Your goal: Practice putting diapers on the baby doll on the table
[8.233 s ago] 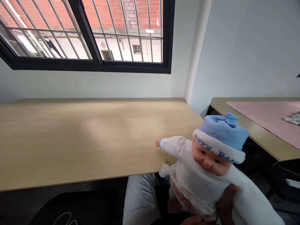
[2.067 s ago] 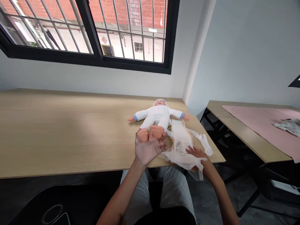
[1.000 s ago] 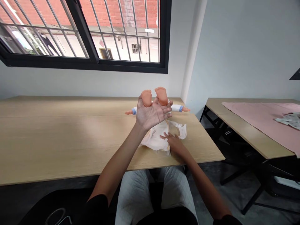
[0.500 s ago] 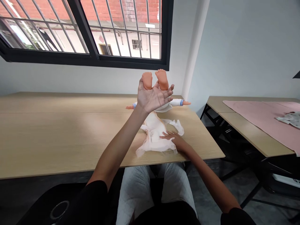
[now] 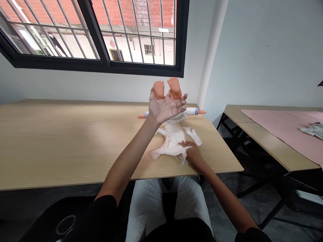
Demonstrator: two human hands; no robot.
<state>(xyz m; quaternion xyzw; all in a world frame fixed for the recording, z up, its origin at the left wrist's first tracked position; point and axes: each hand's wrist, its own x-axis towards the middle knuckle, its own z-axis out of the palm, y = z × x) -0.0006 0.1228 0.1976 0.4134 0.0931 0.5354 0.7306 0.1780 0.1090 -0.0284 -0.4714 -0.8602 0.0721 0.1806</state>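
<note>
A baby doll lies on its back on the table, its two feet (image 5: pixel 175 88) raised and its white-and-blue sleeved arms (image 5: pixel 193 111) spread out. My left hand (image 5: pixel 165 107) is wrapped around the doll's ankles, palm towards me, and holds the legs up. The hand hides the doll's head and much of its body. Below it lies an unfolded white diaper (image 5: pixel 174 136), with its side tabs spread and its far end close to the doll's body. At the diaper's near right edge is my right hand (image 5: pixel 192 151), fingers on top and thumb hidden, gripping it.
The wooden table (image 5: pixel 75 144) ends at a front edge just before my lap. To the right, across a gap, another table (image 5: pixel 267 144) carries a pink cloth (image 5: pixel 282 127) with a folded patterned cloth (image 5: pixel 313 129) on it. A barred window (image 5: pixel 136 33) is behind.
My right hand has moved the diaper away from me and slightly right, towards the doll's body. My left hand still holds the doll's legs raised, nearly unmoved.
</note>
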